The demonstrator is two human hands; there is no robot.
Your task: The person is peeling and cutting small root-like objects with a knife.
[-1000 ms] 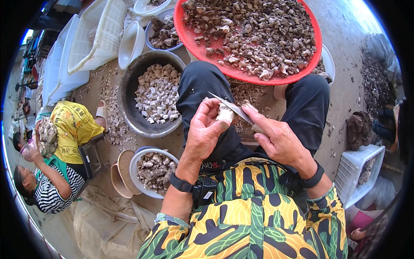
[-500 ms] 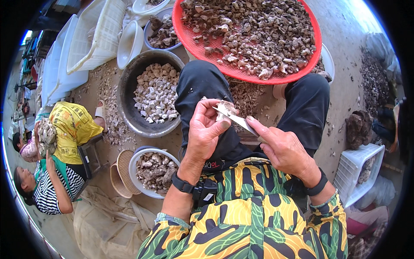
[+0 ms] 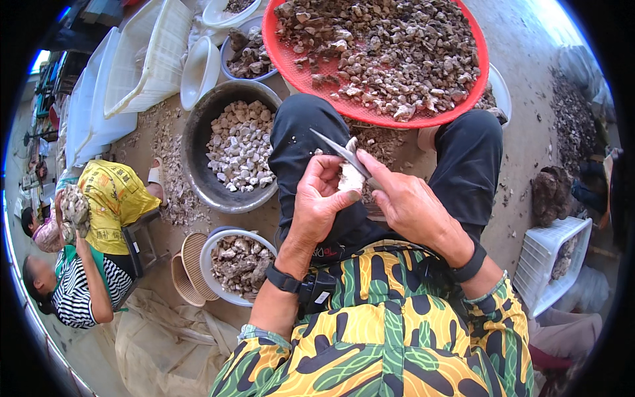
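Over my lap, my left hand [image 3: 319,202] is closed on a whitish lump [image 3: 351,177], pinching it between thumb and fingers. A piece of its brownish skin stands up beside the blade. My right hand [image 3: 415,204] grips a knife [image 3: 337,146], whose pointed blade slants up and left across the lump's upper end. The knife's handle is mostly hidden in my palm. Left of my knee sits a dark metal basin [image 3: 194,155] holding pale trimmed lumps [image 3: 239,142]. A red perforated tray [image 3: 317,85] beyond my knees bears many brown, rough pieces [image 3: 390,56].
A white bowl [image 3: 206,264] of rough chunks stands by my left forearm, beside tan baskets [image 3: 188,274]. White crates [image 3: 142,73] are at far left, another crate [image 3: 529,264] at right. Two people sit at left; one, in a striped shirt [image 3: 79,291], holds a large clump. Scraps litter the floor.
The knife has swung from pointing down-right beside the lump to lying across its top, its tip now up and left. My right hand has moved slightly left, and a sliver of skin lifts.
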